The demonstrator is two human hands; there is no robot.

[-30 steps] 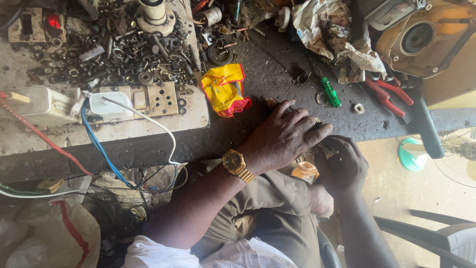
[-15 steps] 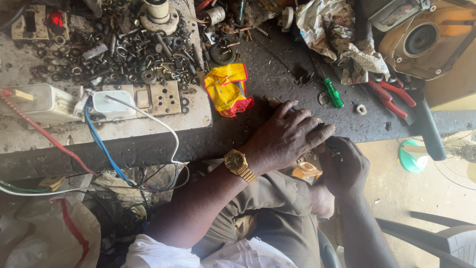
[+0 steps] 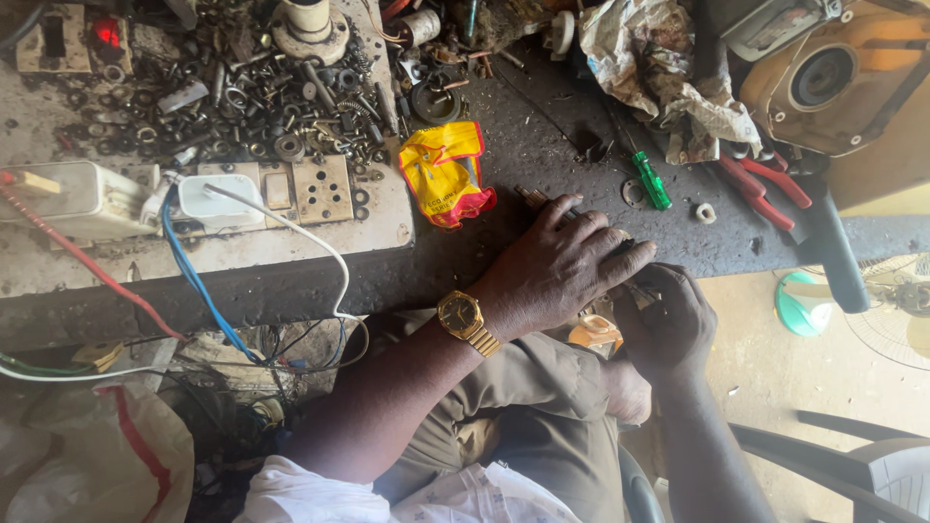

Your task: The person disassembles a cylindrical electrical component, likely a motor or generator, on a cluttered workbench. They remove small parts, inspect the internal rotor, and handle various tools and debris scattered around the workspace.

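Observation:
My left hand [image 3: 557, 271], with a gold watch [image 3: 465, 318] on its wrist, lies palm down at the front edge of the dark workbench [image 3: 542, 165]. Its fingers press on a small dark part [image 3: 628, 248] that is mostly covered. Just below the edge, my right hand [image 3: 668, 324] is curled with its fingers closed, touching the left fingertips; what it holds is hidden. Close by on the bench lie a yellow and red packet [image 3: 446, 172] and a green-handled screwdriver [image 3: 651, 180].
A heap of nuts, washers and bolts [image 3: 242, 97] covers the back left, beside a white switch board [image 3: 291, 194] with blue, white and red wires. Red-handled pliers [image 3: 760, 179], crumpled paper [image 3: 659, 58] and an orange machine housing [image 3: 833, 82] sit at the right. A plastic chair [image 3: 872, 465] stands at the lower right.
Both hands stay together at the bench edge. The left fingers have shifted slightly over the small part, and the view has drifted a little.

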